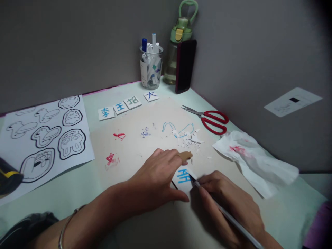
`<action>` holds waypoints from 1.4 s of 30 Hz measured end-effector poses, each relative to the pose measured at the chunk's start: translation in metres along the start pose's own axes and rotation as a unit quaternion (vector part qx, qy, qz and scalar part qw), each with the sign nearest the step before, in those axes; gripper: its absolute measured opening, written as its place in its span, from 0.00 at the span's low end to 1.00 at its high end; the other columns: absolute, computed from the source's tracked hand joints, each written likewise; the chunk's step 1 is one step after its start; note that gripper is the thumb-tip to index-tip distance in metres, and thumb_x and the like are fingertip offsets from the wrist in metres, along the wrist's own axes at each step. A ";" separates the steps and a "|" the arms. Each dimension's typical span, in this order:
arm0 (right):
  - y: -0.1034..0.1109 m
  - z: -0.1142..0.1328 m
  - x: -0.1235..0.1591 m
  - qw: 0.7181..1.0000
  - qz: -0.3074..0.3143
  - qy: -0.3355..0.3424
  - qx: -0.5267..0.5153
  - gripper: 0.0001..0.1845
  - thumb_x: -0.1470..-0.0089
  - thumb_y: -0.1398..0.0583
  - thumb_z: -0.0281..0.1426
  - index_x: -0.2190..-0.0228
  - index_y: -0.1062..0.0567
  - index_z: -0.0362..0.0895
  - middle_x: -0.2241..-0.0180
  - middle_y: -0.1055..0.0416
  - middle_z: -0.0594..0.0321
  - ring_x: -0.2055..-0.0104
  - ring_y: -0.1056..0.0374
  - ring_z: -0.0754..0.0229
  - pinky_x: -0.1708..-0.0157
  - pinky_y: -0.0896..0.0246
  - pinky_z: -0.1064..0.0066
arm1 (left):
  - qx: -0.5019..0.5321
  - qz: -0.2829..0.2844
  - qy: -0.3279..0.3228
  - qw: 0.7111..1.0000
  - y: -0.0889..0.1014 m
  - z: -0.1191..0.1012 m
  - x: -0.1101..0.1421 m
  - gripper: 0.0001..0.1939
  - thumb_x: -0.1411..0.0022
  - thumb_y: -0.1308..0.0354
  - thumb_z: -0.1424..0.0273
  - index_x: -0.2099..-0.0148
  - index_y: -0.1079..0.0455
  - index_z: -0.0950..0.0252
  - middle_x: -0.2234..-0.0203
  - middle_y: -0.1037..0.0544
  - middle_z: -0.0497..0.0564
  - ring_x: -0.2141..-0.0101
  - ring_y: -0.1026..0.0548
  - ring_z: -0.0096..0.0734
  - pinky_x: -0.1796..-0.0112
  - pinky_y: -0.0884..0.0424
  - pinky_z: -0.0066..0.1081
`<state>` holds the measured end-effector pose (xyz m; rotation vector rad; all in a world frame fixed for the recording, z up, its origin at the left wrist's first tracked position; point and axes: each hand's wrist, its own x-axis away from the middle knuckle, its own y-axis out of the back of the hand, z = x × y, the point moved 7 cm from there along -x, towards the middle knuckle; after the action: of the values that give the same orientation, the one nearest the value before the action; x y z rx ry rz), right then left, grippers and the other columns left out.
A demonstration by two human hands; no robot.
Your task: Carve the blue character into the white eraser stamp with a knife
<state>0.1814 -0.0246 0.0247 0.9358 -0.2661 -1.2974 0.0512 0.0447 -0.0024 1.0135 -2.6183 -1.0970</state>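
My left hand (pixel 158 180) lies flat with fingers spread, pressing down a small white paper piece (pixel 183 178) that bears a blue character. A tan bandage wraps one fingertip. My right hand (pixel 228 204) is closed around a thin silver craft knife (pixel 228 216), and its tip touches the right edge of the paper piece. Both rest on a beige cutting board (pixel 145 145) marked with red and blue ink.
Three white character tiles (pixel 119 108) and a fourth tile (pixel 151 95) line the board's far edge. Red scissors (pixel 211 119) and a stained tissue (pixel 255 160) lie right. A printed outline sheet (pixel 44 135) lies left. A pen jar (pixel 151 67), bottle (pixel 178 45) and phone (pixel 185 65) stand at the back.
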 end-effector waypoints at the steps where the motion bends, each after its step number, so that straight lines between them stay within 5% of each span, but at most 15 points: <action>1: 0.001 -0.001 -0.001 1.000 -0.001 -0.006 0.000 0.13 0.40 0.44 0.18 0.62 0.31 0.49 0.69 0.26 0.62 0.69 0.28 0.58 0.71 0.33 0.67 | 0.000 0.000 -0.002 1.000 0.000 0.000 0.000 0.42 0.48 0.23 0.57 0.38 0.38 0.65 0.52 0.24 0.56 0.53 0.27 0.47 0.53 0.37 0.42; 10: 0.007 -0.004 -0.012 0.995 -0.007 -0.098 -0.005 0.11 0.34 0.45 0.26 0.70 0.32 0.48 0.75 0.29 0.67 0.76 0.31 0.64 0.75 0.37 0.72 | -0.003 -0.015 -0.010 1.000 -0.001 0.000 0.000 0.43 0.49 0.24 0.54 0.40 0.37 0.67 0.52 0.24 0.55 0.54 0.27 0.45 0.54 0.38 0.39; 31: 0.006 -0.011 -0.015 0.988 0.022 -0.149 -0.032 0.13 0.33 0.47 0.32 0.72 0.33 0.48 0.77 0.30 0.68 0.77 0.34 0.64 0.77 0.39 0.73 | 0.000 -0.024 -0.023 0.999 -0.002 0.002 0.000 0.47 0.51 0.25 0.50 0.37 0.38 0.67 0.52 0.24 0.55 0.55 0.27 0.45 0.54 0.38 0.37; 42: -0.001 -0.034 -0.005 0.961 0.056 -0.246 -0.115 0.16 0.31 0.47 0.41 0.70 0.33 0.48 0.70 0.30 0.66 0.68 0.34 0.60 0.70 0.40 0.70 | -0.006 -0.009 -0.012 1.000 -0.003 0.003 0.000 0.46 0.49 0.26 0.50 0.36 0.39 0.66 0.52 0.24 0.55 0.55 0.27 0.45 0.54 0.38 0.39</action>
<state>0.2013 -0.0054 0.0041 0.3831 -0.5328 -1.4068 0.0519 0.0444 -0.0065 1.0309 -2.6218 -1.1349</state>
